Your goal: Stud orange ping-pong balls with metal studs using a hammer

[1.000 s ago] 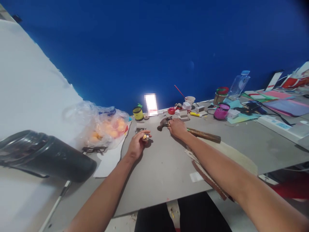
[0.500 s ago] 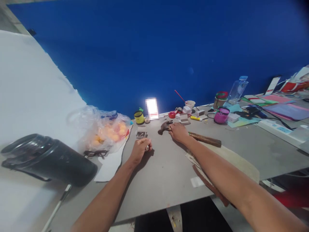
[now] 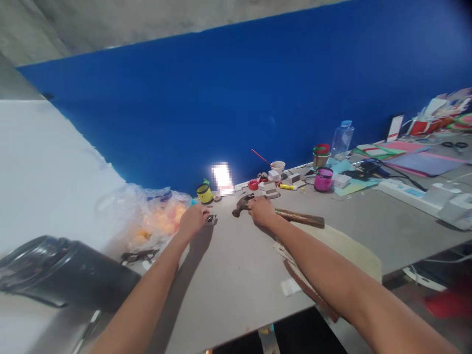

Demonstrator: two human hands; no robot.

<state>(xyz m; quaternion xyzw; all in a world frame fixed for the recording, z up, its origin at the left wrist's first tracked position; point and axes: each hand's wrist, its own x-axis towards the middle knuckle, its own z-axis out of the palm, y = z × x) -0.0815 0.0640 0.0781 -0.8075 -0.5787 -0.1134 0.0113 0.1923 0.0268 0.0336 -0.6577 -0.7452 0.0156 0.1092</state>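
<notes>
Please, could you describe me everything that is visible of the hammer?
The hammer has a dark, metal-looking head with a claw and a brown, wooden-looking handle. A little green shows beside the right hand, which is closed over it just behind the head, hiding that part. It appears to lie on the grey table, its handle pointing rightward.

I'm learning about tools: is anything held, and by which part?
The right hand grips the hammer by its handle, near the head. Whether the left hand holds anything is unclear.

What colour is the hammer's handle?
The claw hammer's wooden handle is brown, seen best in the head view.
</notes>
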